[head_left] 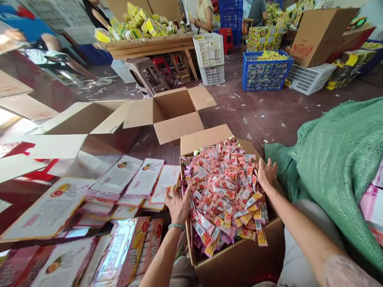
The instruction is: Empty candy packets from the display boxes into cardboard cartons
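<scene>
In front of me stands an open cardboard box (236,259), heaped above its rim with small pink, red and yellow stick sachets (221,187). My left hand (178,203), with a beaded bracelet at the wrist, is at the box's left edge, fingers spread. On the opposite side, my right hand (267,173) is by the right edge with its fingers apart. Neither hand holds a sachet. To the left lie stacks of flat printed cartons (119,179) with fruit pictures, close to my left hand.
Two open cardboard boxes (176,105) (74,119) sit beyond the stacks. A green woven sack (344,147) bulges at my right. Farther off are a blue crate (266,73), white crates (209,52), and a wooden table (149,44) piled with yellow packets. Several people sit in the background.
</scene>
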The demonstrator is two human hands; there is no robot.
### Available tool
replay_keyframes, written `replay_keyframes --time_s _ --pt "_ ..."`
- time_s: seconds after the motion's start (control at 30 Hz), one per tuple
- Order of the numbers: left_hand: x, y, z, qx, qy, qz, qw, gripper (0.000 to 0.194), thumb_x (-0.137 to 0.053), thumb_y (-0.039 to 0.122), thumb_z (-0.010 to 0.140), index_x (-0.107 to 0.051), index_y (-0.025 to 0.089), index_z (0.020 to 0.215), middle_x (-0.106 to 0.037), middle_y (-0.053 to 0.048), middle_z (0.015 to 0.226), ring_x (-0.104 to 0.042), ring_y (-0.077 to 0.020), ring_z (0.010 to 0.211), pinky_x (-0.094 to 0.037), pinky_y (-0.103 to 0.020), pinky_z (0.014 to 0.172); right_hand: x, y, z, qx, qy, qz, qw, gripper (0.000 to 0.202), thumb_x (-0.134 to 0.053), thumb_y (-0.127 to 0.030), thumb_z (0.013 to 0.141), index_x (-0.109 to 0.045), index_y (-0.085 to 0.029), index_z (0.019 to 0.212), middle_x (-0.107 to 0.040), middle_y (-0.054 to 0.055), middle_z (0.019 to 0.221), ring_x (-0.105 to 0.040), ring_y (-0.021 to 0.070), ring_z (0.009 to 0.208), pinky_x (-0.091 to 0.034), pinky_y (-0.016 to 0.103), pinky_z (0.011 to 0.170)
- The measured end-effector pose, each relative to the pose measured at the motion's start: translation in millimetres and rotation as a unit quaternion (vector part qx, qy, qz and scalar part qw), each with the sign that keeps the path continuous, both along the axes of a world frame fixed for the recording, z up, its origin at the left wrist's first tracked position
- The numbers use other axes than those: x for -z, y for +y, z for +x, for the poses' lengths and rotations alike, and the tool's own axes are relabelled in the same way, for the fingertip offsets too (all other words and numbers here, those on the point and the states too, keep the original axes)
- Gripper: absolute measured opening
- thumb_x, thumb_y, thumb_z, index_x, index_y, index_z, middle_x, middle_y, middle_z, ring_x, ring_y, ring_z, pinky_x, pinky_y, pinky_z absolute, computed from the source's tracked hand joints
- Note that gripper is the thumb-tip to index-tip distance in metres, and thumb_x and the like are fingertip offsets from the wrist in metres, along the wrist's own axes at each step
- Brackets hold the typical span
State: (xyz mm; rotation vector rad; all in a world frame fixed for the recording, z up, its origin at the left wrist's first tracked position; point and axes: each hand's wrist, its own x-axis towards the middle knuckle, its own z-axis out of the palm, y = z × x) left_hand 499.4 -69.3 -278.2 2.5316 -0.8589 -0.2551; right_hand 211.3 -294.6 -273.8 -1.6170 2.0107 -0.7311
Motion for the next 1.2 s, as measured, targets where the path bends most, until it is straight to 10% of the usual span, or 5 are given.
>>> replay_keyframes --time_s 0.37,0.63,0.9,1.03,1.2 --pt "9.5 -145.7 17.1 0.041 -0.032 0.064 0.997 0.104 -0.054 0.08 0.092 -0.024 0.026 0.175 0.001 -0.018 0.183 0.005 -0.0484 0.167 -0.009 -0.079 0.126 37.6 -76.3 98.0 -0.341 0.165 0.012 0.925 0.089 -0.026 -0.08 0.103 -0.026 -0.026 0.174 -0.011 0.012 0.182 -0.003 0.0388 0.169 -0.006 0.068 0.133" --pt "63.5 -162.2 39.3 0.087 0.016 0.088 0.992 0.083 -0.046 0.068 0.101 -0.039 0.024 0.171 -0.015 -0.014 0.182 -0.012 -0.0404 0.168 -0.014 -0.061 0.134 79.4 -67.7 105.2 -0.446 0.256 -0.032 0.857 0.073 -0.031 -0.057 0.112 -0.034 -0.015 0.171 -0.03 0.017 0.176 -0.02 0.034 0.167 -0.012 0.058 0.136" --pt "64.4 -163.6 46.3 0.085 0.055 0.074 0.992 0.081 -0.051 0.063 0.102 -0.044 0.016 0.167 -0.016 -0.018 0.181 -0.014 -0.0409 0.167 -0.014 -0.052 0.135 5.0 -94.1 114.0 -0.465 0.185 -0.049 0.864 0.072 -0.025 -0.058 0.111 -0.064 -0.009 0.147 -0.053 0.021 0.16 -0.051 0.0387 0.147 -0.035 0.062 0.126" --pt "65.4 -161.9 45.9 0.074 0.062 0.078 0.992 0.08 -0.052 0.06 0.103 -0.042 0.013 0.168 -0.014 -0.02 0.181 -0.014 -0.0428 0.166 -0.013 -0.052 0.135 -12.4 -111.6 148.6 -0.492 0.188 -0.134 0.839 0.08 -0.019 -0.07 0.109 -0.049 -0.02 0.163 -0.035 0.009 0.175 -0.024 0.0382 0.164 -0.022 0.063 0.132" --pt "69.4 -162.0 48.1 0.073 0.066 0.076 0.992 0.079 -0.054 0.061 0.103 -0.047 0.013 0.165 -0.017 -0.019 0.181 -0.014 -0.0459 0.165 -0.015 -0.06 0.133 33.6 -117.4 178.2 -0.523 0.233 -0.039 0.819 0.087 -0.017 -0.078 0.106 -0.033 -0.025 0.172 -0.018 0.006 0.182 -0.006 0.0367 0.168 -0.009 0.059 0.136"
